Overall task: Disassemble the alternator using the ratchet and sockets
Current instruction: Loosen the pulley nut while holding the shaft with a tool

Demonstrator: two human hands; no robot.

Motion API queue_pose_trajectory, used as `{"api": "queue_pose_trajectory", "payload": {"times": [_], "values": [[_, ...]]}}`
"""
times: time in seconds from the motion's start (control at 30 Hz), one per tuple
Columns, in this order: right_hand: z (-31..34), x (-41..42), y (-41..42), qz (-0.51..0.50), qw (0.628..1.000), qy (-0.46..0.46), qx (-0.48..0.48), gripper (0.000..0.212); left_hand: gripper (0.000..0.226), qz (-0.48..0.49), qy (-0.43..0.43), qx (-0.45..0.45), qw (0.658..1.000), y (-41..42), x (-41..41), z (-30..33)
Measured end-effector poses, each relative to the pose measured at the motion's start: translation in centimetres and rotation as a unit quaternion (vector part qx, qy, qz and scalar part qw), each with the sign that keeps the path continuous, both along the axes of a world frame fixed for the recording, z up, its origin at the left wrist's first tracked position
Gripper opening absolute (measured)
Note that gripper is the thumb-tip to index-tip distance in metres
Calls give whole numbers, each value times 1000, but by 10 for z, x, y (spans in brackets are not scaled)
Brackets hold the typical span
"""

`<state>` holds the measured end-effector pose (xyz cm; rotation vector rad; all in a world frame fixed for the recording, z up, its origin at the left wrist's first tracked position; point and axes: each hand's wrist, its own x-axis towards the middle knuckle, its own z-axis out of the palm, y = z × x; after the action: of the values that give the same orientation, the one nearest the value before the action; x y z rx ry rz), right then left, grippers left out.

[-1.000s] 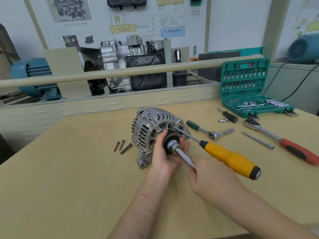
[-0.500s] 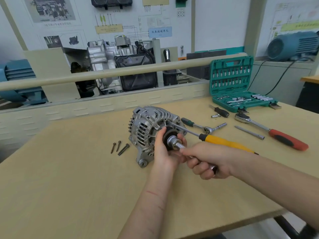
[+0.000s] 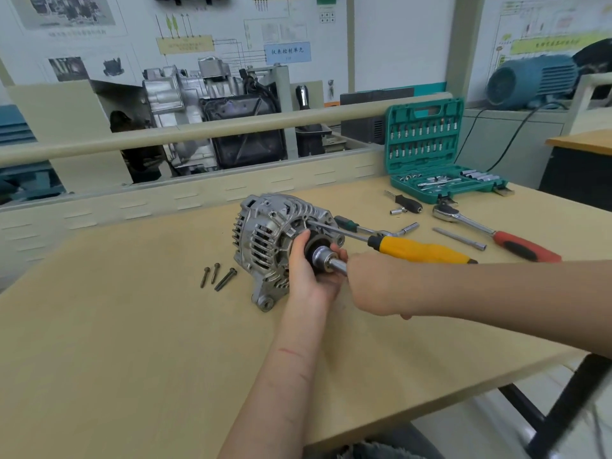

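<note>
While left hand [image 3: 309, 270] cups the pulley [image 3: 314, 248] | right hand [image 3: 374, 283] grips the ratchet [image 3: 332, 261] | alternator [image 3: 278, 246] mid-worktop: heavy, rigid, likely to roll; hold its housing.

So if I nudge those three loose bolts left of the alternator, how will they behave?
The bolts look like small steel shanks with heads, so probably stiff and light. Lying flat on the smooth table, they would likely slide easily, or roll in a short arc round their wider heads. They look unlikely to break.
</note>
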<state>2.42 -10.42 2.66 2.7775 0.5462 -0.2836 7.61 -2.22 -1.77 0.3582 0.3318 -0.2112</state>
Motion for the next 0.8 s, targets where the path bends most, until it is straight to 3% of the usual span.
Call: {"api": "queue_pose_trajectory", "payload": {"times": [0.03,0.07,0.1,0.13,0.17,0.23,0.27,0.3,0.33,0.37,0.4,0.43,0.53,0.6,0.67,0.73,0.8], "values": [[-3,5,-2,-37,995,17,92,15,28,-4,0,0,1000,0,1,0],[-7,7,-7,-93,967,75,225,15,28,-9,-2,1,1000,1,2,-1],[-13,8,-11,-167,893,154,389,13,28,-17,-4,0,1000,2,3,-2],[-21,7,-16,-232,775,237,537,11,29,-26,-4,-4,1000,3,4,-2],[-27,2,-22,-270,635,306,656,10,29,-34,-2,-7,999,4,5,-3],[-46,-16,-33,-266,351,394,807,33,30,-36,-2,-8,999,5,6,-4],[-56,-24,-35,-229,234,429,842,50,31,-35,-5,-12,999,5,6,-5],[-62,-31,-35,-195,139,457,857,64,33,-34,-8,-18,999,5,7,-6],[-64,-36,-33,-177,75,469,862,70,35,-32,-8,-24,999,5,8,-6],[-64,-38,-29,-182,48,464,866,68,36,-30,-9,-27,999,5,8,-6],[-61,-36,-25,-201,55,454,866,58,36,-29,-12,-27,999,5,8,-6],[-55,-33,-23,-228,93,439,864,44,36,-28,-17,-22,999,5,7,-6],[-32,-24,-28,-302,290,373,828,18,35,-17,-23,-15,999,4,5,-5],[-23,-20,-31,-320,417,314,790,17,33,-7,-25,-11,1000,4,3,-4],[-16,-20,-28,-316,518,259,752,16,30,-3,-24,-7,1000,3,2,-2],[-15,-21,-23,-296,603,197,714,15,27,1,-23,-8,1000,4,2,-3],[-18,-21,-22,-279,648,148,693,16,25,0,-25,-16,1000,5,2,-3]]}}
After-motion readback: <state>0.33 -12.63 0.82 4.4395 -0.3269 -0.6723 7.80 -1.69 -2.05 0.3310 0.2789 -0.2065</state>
